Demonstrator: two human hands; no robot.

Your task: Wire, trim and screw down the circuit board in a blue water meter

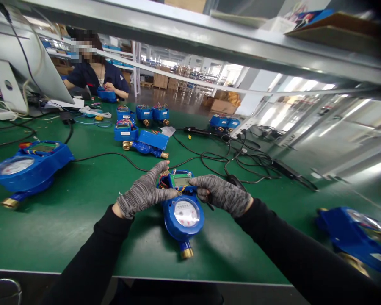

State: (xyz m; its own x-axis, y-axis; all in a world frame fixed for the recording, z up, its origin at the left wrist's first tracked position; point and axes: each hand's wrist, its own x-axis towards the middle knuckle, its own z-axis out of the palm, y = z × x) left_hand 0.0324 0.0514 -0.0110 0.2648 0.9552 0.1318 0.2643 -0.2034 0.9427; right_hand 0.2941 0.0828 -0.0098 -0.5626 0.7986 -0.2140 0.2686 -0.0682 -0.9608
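A blue water meter (184, 216) with a round dial and brass pipe end lies on the green table in front of me. Its upper housing is uncovered, showing a circuit board with a grey display (180, 181) and coloured wires. My left hand (147, 190), in a grey knit glove, grips the meter's left side, thumb across the housing. At the display's right edge, my gloved right hand (220, 192) has its fingers curled, thumb on the board. A dark thin piece (211, 206) sticks out beneath that hand; whether it is held is hidden.
More blue meters stand at the left (31, 165), the right edge (358, 237) and farther back (146, 142). Black cables (222, 159) tangle behind my right hand. A monitor (28, 55) stands far left. Across the table a person (98, 78) handles a blue meter. A shelf beam (184, 25) crosses overhead.
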